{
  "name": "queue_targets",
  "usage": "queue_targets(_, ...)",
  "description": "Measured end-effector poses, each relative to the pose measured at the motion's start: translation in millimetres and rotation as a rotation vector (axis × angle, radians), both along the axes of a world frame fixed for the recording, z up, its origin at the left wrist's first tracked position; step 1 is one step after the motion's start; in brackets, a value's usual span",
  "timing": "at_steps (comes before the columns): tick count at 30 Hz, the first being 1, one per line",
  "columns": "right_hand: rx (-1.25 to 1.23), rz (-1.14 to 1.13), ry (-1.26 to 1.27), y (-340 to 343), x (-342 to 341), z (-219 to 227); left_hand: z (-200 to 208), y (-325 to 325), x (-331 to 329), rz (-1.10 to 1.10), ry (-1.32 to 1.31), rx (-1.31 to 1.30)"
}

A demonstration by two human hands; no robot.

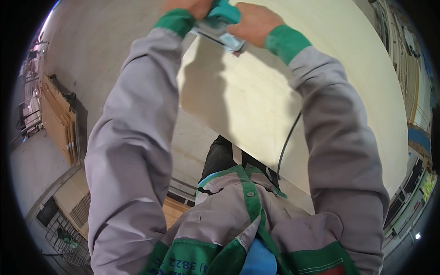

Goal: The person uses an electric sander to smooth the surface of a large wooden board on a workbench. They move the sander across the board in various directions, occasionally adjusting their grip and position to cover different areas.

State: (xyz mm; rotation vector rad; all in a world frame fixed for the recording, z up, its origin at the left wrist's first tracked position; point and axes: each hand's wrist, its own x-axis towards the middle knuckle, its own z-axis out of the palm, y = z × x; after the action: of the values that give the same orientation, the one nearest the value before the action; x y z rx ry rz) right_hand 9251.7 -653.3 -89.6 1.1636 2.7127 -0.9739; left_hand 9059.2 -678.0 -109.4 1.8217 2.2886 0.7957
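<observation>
At the top of the view, both arms reach out to a teal power sander [224, 14] with a flat rectangular metal base. My left hand [191, 6] is closed on its left side, partly cut off by the frame edge and blurred. Gripping the right side is my right hand [257, 22], its fingers curled against the teal body. Beneath the tool lies a large pale panel [263, 98], the base close to its left edge; whether they touch I cannot tell. A shadow of my arm falls across the panel.
A dark cord [289, 140] crosses the panel's near edge beside my body. Leaning at the left are flat brown cardboard sheets [59, 117]. A wire rack [68, 238] stands at lower left. Long boards [412, 82] are stacked along the far right.
</observation>
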Motion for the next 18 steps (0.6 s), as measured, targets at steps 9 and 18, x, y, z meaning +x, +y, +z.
queue_targets(9, -0.282, -0.104, -0.054, -137.9, 163.9, 10.1, 10.4, -142.5, 159.0, -0.067, -0.176, 0.017)
queue_targets(18, -0.085, -0.088, -0.011, -105.9, 99.1, 4.6, 4.6, -101.3, 88.7, -0.031, -0.279, -0.051)
